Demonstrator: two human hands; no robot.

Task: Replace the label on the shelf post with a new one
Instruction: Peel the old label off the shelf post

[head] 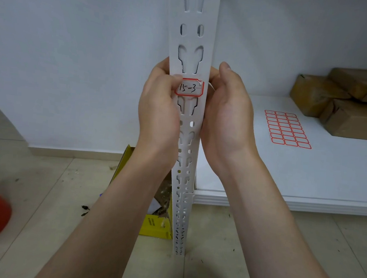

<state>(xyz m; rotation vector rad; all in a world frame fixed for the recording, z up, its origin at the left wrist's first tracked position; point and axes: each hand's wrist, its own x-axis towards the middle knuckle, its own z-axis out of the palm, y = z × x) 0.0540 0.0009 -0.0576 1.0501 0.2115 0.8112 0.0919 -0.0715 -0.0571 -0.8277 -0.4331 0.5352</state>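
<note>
The left hand (158, 110) is gripping the shelf post (191, 40) from its left side, its thumb pressing on the left end of the label (191, 88), a red-bordered sticker reading "15-3" on the post's front face. The right hand (226, 113) is clasping the post's right edge, fingers curling behind. A white scrap (211, 86) is showing beside them, though whether they are pinching it is unclear. On the white shelf (307, 175), a label sheet (287, 129) is lying well back from the front edge, with cardboard boxes (345, 103) sitting toward the back right corner. A yellow box (156, 224) is standing on the floor behind the post.
</note>
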